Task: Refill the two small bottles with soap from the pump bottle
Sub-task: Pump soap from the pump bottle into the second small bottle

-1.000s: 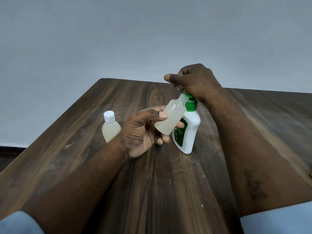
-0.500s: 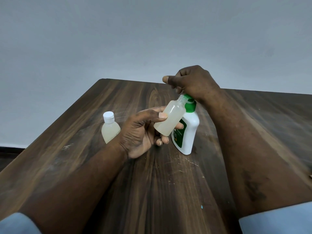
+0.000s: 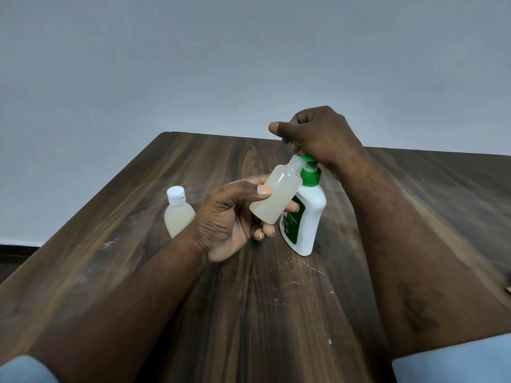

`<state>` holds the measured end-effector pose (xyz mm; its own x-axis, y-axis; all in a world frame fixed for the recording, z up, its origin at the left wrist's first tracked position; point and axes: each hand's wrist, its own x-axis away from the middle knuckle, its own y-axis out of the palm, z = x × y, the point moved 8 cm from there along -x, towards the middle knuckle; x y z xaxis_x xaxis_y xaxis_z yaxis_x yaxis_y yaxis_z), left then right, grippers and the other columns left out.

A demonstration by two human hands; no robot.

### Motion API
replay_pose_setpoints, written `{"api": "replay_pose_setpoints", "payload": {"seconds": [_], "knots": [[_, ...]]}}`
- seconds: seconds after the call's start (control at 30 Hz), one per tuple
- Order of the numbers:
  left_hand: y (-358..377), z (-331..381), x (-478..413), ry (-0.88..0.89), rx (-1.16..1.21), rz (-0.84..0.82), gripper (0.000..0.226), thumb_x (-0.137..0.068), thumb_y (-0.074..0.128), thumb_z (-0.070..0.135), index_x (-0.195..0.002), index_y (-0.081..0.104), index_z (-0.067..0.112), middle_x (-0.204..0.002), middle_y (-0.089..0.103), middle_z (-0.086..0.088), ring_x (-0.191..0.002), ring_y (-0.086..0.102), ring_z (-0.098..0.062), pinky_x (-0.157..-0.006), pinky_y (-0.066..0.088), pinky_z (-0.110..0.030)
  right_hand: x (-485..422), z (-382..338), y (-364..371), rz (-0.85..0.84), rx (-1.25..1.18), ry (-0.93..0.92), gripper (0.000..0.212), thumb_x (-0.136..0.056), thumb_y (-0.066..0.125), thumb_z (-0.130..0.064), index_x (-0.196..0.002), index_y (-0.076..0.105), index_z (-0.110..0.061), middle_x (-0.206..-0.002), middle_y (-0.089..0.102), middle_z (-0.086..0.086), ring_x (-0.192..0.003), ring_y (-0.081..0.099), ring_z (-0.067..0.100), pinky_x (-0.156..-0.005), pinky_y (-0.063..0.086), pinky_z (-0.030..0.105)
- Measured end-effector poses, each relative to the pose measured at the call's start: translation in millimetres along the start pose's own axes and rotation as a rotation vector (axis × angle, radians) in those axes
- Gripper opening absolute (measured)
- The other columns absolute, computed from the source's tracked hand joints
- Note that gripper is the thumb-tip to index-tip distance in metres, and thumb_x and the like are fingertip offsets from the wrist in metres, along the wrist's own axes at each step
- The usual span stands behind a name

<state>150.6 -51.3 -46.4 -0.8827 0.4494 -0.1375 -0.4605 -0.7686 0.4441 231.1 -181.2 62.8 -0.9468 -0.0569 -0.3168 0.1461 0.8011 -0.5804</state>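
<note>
My left fingers [image 3: 244, 193] grip the uncapped small bottle [image 3: 276, 199], tilted at frame centre with its mouth at the green nozzle. My right fingers [image 3: 287, 129] curl over the head of the pump bottle [image 3: 311, 217], which stands just right of it on the worktop [image 3: 276, 313]. The capped small bottle [image 3: 178, 214] stands left of centre.

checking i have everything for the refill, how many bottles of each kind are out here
small bottles: 2 (capped bottle, open bottle)
pump bottle: 1
total: 3
</note>
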Motion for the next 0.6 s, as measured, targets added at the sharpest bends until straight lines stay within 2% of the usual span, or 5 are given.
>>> {"api": "replay_pose_setpoints", "payload": {"seconds": [0.1, 0.2, 0.27, 0.43, 0.6], "knots": [[0.0, -2.2, 1.2, -0.017, -0.006, -0.002, 0.047, -0.077, 0.065, 0.027, -0.121, 0.072, 0.011, -0.108, 0.069, -0.029, -0.057, 0.056, -0.023, -0.048, 0.042, -0.027, 1.1, 3.7, 5.7, -0.043, 0.027, 0.039, 0.037, -0.085, 0.081, -0.049, -0.064, 0.071, -0.020, -0.054, 0.060, -0.012, -0.057, 0.052, 0.008, -0.061, 0.043, 0.026], [0.8, -1.8, 1.5, -0.030, 0.040, 0.061, 0.065, -0.076, 0.061, 0.016, -0.138, 0.054, -0.002, -0.118, 0.059, -0.030, -0.058, 0.063, -0.019, -0.047, 0.049, -0.026, 1.9, 2.8, 5.0, -0.043, 0.045, 0.035, 0.037, -0.086, 0.080, -0.050, -0.065, 0.072, -0.021, -0.057, 0.060, -0.013, -0.056, 0.050, 0.005, -0.058, 0.040, 0.025], [2.5, -2.3, 0.8, -0.038, 0.052, 0.086, 0.072, -0.076, 0.056, 0.015, -0.143, 0.044, -0.008, -0.122, 0.051, -0.031, -0.058, 0.066, -0.017, -0.047, 0.053, -0.026, 2.5, 1.3, 3.5, -0.044, 0.053, 0.029, 0.037, -0.086, 0.079, -0.051, -0.069, 0.073, -0.019, -0.056, 0.058, -0.012, -0.053, 0.049, 0.005, -0.056, 0.039, 0.024], [1.7, -0.1, 1.1, -0.039, 0.043, 0.101, 0.074, -0.075, 0.058, 0.015, -0.144, 0.045, -0.006, -0.127, 0.050, -0.032, -0.060, 0.068, -0.017, -0.048, 0.054, -0.027, 1.7, -4.2, -5.5, 0.010, 0.051, 0.003, 0.041, -0.087, 0.079, -0.051, -0.079, 0.075, -0.011, -0.056, 0.054, -0.010, -0.041, 0.044, 0.000, -0.051, 0.037, 0.021], [7.6, 3.9, 6.1, -0.024, 0.032, 0.105, 0.075, -0.073, 0.056, 0.015, -0.144, 0.044, -0.008, -0.122, 0.050, -0.031, -0.056, 0.067, -0.015, -0.045, 0.052, -0.025, 1.8, -2.7, 0.0, -0.016, 0.055, 0.009, 0.038, -0.087, 0.079, -0.049, -0.079, 0.077, -0.012, -0.072, 0.066, -0.004, -0.061, 0.052, 0.008, -0.060, 0.042, 0.026]]}}
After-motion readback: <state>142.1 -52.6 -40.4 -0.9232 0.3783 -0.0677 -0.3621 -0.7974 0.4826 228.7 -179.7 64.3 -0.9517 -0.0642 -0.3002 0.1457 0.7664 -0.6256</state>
